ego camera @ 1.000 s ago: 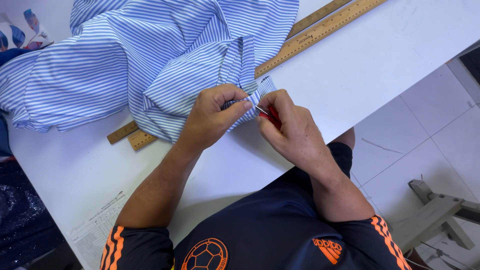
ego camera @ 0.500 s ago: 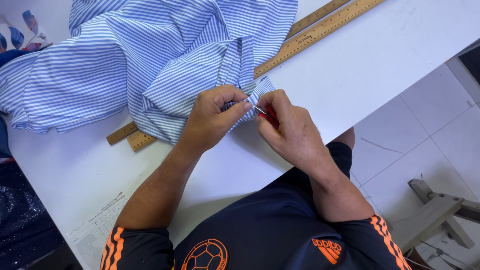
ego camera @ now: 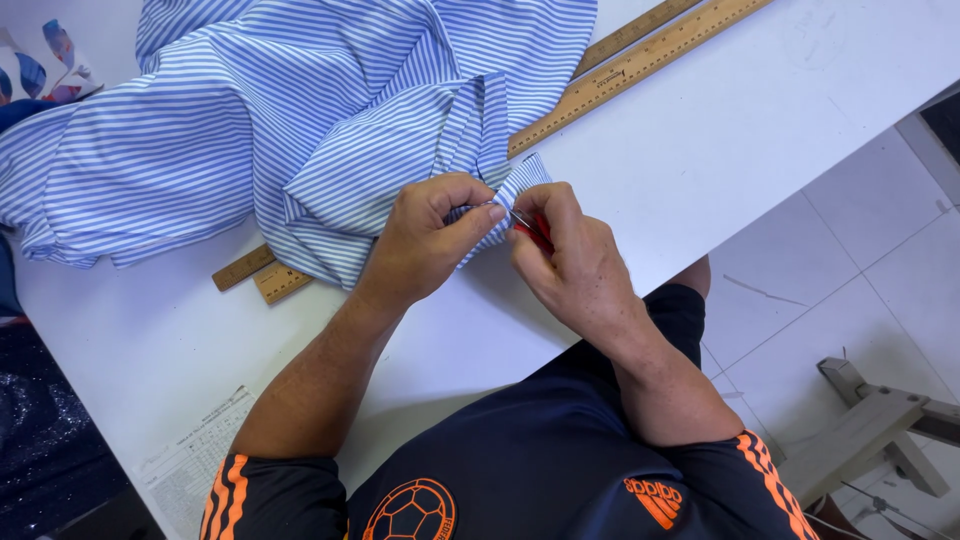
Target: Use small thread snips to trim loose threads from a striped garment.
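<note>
the left hand [ego camera: 425, 240] pinches a fold of the blue striped fabric [ego camera: 300, 120] heaped on the white table [ego camera: 720, 130]. just beside it, almost touching, the right hand [ego camera: 570, 265] grips a small red-handled tool [ego camera: 535, 232] at the fold. two wooden rulers [ego camera: 640, 60] run under the cloth.

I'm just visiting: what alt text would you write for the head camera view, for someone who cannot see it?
Seen from above, a person's left hand pinches an edge of a blue-and-white striped garment while the right hand works at it with a small red-handled tool. The cloth lies bunched on a white table, over two wooden rulers.
</note>
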